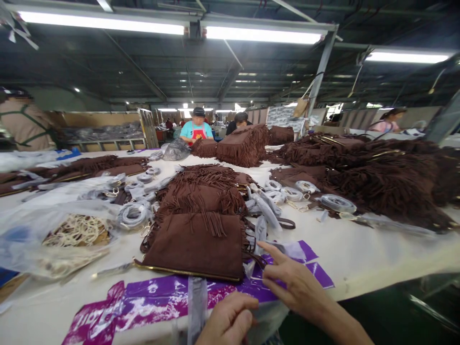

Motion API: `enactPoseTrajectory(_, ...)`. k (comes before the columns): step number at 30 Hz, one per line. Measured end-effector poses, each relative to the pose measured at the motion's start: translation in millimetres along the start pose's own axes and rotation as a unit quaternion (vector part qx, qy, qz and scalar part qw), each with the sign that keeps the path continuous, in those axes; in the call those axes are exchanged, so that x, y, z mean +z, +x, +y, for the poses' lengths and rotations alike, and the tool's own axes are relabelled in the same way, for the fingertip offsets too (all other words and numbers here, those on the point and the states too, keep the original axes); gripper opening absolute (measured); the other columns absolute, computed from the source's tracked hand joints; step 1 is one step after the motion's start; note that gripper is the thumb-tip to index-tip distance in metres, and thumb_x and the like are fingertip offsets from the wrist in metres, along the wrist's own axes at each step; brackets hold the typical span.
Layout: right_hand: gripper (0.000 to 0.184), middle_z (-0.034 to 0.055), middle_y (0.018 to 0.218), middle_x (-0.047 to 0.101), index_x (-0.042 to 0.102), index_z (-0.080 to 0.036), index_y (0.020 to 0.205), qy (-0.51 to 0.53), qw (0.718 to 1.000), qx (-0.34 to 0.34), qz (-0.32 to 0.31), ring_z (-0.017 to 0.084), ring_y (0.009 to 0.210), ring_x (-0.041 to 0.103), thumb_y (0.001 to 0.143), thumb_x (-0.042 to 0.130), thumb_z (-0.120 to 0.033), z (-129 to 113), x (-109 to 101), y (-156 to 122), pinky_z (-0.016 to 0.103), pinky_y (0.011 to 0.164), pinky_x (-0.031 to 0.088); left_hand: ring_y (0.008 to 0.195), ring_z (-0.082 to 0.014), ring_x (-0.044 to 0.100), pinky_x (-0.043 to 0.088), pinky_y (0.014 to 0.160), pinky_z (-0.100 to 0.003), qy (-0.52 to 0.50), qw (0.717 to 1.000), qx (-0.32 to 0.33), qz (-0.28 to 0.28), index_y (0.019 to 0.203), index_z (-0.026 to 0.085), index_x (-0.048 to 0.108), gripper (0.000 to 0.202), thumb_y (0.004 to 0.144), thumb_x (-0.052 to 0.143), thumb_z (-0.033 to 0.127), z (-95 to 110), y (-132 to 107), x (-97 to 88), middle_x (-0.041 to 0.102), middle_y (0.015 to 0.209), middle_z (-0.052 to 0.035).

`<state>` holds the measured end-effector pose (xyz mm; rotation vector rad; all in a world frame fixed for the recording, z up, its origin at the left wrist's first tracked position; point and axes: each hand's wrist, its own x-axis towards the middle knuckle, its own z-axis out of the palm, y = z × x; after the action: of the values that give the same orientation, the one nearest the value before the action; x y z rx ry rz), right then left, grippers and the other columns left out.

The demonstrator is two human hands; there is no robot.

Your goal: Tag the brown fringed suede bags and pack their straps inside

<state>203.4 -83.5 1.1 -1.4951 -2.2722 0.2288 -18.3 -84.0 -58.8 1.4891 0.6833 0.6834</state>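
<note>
A brown fringed bag (194, 244) lies flat in front of me, its gold zipper along the near edge. More fringed bags (204, 191) are stacked behind it. My right hand (291, 280) is beside the bag's right edge, index finger stretched out and the others loosely bent, near a thin brown strap (257, 258) and some clear wrapping. I see nothing held in it. Lower down, at the table's near edge, my left hand (228, 318) is loosely curled, with no object visible in it. Purple printed plastic (154, 297) lies under and in front of the bag.
Wrapped coiled straps with metal clips (132, 215) lie left of the stack, and more coils (338, 203) lie right. A plastic bag with pale cords (79, 230) is at left. Large brown fringed piles (381, 187) cover the right side. A person (197, 127) works across the table.
</note>
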Motion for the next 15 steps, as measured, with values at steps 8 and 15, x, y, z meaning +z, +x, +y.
enactPoseTrajectory(8, 0.028, -0.0017, 0.079, 0.063, 0.070, -0.023, 0.065, -0.060, 0.987, -0.079, -0.124, 0.015, 0.068, 0.063, 0.066, 0.056, 0.001, 0.1, -19.0, 23.7, 0.022, 0.057, 0.039, 0.076, -0.0216, 0.062, 0.045, 0.052, -0.026, -0.163, 0.981, -0.096, 0.054, 0.111, 0.011, 0.062, 0.056, 0.070, 0.068, 0.049, -1.3, 10.9, 0.3, 0.064, 0.085, -0.0096)
enactPoseTrajectory(15, 0.016, 0.0000, 0.079, 0.063, 0.066, -0.024, 0.074, 0.023, 0.998, -0.046, -0.034, 0.015, 0.069, 0.062, 0.079, 0.057, -0.013, -36.4, 19.9, -26.2, 0.021, 0.059, 0.044, 0.092, -0.0213, 0.063, 0.045, 0.067, -0.027, -0.325, 0.931, -0.085, 0.141, 0.093, 0.020, 0.049, 0.053, 0.067, 0.073, 0.060, -2.7, 5.0, 15.5, 0.061, 0.101, -0.0060)
